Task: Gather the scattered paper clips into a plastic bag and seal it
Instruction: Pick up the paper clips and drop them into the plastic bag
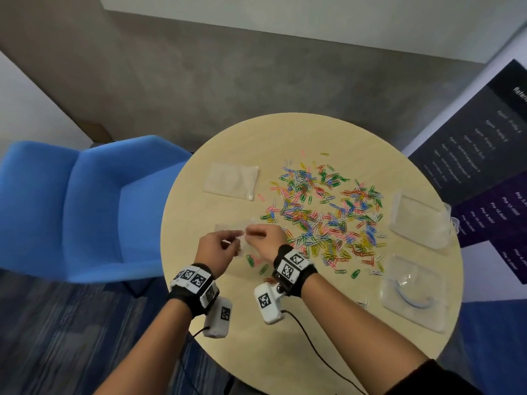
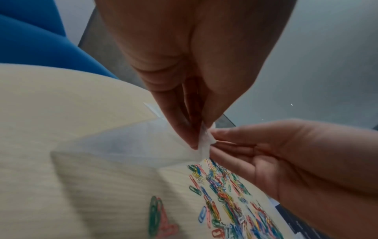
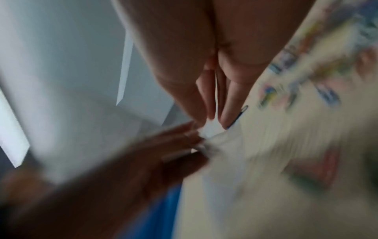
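While both hands pinch the plastic bag's mouth, opening looks underway; next, paper clips need scooping in.

— Can you read any words?
— Only a bit. The dark poster by the table starts with big white letters, "Refer", then gets cut off. Its small lines are too blurry.
— Any numbers?
— The purple part looks like it has numbers, but they are too fuzzy to read.

Table: round, pale wood.
Chair: blue, stood left of the table.
Poster: dark, stood right of the table.
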The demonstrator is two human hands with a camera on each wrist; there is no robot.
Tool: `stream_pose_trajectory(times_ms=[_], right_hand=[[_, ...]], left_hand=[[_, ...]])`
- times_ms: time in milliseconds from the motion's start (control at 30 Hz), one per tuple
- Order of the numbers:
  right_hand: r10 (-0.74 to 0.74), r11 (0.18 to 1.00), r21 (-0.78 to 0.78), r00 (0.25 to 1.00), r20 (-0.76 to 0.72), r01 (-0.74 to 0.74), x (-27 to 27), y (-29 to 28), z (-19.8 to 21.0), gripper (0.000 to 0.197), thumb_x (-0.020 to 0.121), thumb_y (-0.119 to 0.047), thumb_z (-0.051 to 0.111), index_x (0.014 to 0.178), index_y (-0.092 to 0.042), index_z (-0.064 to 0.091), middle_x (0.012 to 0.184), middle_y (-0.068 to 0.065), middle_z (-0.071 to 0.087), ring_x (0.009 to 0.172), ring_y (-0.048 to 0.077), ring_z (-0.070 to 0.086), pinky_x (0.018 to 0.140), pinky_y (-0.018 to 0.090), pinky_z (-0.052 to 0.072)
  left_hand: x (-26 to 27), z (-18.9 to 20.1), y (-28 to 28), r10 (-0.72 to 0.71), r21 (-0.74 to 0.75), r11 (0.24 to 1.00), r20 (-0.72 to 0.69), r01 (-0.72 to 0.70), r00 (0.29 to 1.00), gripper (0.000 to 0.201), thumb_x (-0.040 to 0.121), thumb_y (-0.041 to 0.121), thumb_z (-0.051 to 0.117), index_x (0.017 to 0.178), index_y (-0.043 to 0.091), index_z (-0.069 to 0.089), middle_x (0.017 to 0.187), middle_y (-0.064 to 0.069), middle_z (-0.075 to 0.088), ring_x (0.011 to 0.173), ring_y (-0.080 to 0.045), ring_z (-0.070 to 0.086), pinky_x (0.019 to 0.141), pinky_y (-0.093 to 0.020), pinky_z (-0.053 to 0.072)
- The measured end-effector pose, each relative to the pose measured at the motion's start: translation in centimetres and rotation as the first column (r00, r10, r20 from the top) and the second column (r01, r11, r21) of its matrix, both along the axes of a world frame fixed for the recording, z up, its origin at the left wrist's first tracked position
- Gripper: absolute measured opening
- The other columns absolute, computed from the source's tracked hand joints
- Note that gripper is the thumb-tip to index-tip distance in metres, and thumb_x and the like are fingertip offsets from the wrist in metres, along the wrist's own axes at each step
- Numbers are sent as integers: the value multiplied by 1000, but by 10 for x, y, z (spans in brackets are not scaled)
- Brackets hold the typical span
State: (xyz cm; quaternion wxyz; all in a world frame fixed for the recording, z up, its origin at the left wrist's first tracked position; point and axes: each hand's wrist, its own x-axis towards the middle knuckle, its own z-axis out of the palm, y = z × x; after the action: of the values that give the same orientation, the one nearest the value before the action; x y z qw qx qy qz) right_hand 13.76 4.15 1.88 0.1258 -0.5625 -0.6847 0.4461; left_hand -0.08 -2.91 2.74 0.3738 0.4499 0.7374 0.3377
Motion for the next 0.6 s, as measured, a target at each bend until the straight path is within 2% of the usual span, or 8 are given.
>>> stream_pose_trajectory(times_ms=[67, 133, 200, 233, 333, 400, 500, 600], right_hand=[[259, 945, 139, 935, 241, -298, 1, -4, -3, 33, 88, -14, 61, 120, -13, 66, 126, 5, 62, 117, 19, 54, 102, 29, 44], [417, 819, 227, 817, 397, -528, 6, -11, -2, 35, 88, -9, 57, 123, -9, 62, 136, 10, 50, 125, 27, 43, 106, 36, 39], [424, 746, 351, 810, 405, -566, 15, -17, -2, 40, 84, -2, 60, 124, -7, 60, 138, 13, 48, 125, 30, 45, 104, 41, 42], [385, 751, 429, 861, 333, -502, 23, -18, -6, 40, 81, 0, 62, 120, -9, 62, 134, 12, 50, 119, 29, 50, 100, 41, 46], [362, 738, 517, 901, 240, -434, 36, -27, -22, 29, 82, -3, 60, 109, -12, 63, 121, 8, 54, 106, 26, 56, 90, 41, 51], [505, 686, 384, 784, 361, -618, 36, -31, -38, 35, 87, -11, 56, 123, -13, 58, 137, 13, 48, 123, 32, 48, 100, 48, 44], [654, 532, 93, 478, 587, -842, 38, -35, -58, 63, 94, -34, 50, 150, -18, 25, 161, 11, 11, 146, 32, 14, 117, 51, 18], [647, 487, 26, 380, 661, -873, 47, -32, -64, 71, 97, -46, 38, 154, -18, 7, 162, 6, -6, 149, 28, -1, 118, 53, 5]], left_hand=[[0, 1, 0, 23, 3, 1000, 36, -23, 999, 22, 93, 10, 62, 110, 17, 74, 78, -3, 74, 69, -12, 73, 73, -21, 57], [-2, -1, -1, 51, 5, 999, 53, -51, 997, 22, 93, 9, 61, 110, 16, 74, 80, -5, 74, 69, -12, 73, 70, -15, 55], [-5, -1, -2, 73, 9, 997, 27, -73, 997, 22, 92, 9, 61, 108, 16, 74, 79, -6, 74, 68, -13, 73, 67, -9, 51], [-7, -1, -2, 83, 10, 996, 4, -83, 997, 22, 92, 10, 61, 108, 17, 75, 79, -6, 74, 69, -14, 73, 68, -10, 51], [-17, -1, -4, 134, 12, 991, -46, -134, 990, 22, 91, 12, 61, 107, 19, 75, 81, -5, 75, 72, -15, 72, 75, -24, 55], [-24, 0, -4, 160, 10, 987, -59, -159, 985, 23, 91, 13, 61, 109, 19, 75, 84, -4, 74, 73, -16, 72, 77, -28, 56], [-29, 1, -4, 164, 7, 987, -72, -163, 984, 23, 91, 14, 61, 109, 19, 75, 86, -1, 73, 74, -16, 71, 69, -19, 52], [-32, 4, -5, 149, -3, 989, -80, -150, 986, 23, 92, 15, 62, 110, 20, 75, 87, 0, 73, 74, -16, 71, 61, -12, 44]])
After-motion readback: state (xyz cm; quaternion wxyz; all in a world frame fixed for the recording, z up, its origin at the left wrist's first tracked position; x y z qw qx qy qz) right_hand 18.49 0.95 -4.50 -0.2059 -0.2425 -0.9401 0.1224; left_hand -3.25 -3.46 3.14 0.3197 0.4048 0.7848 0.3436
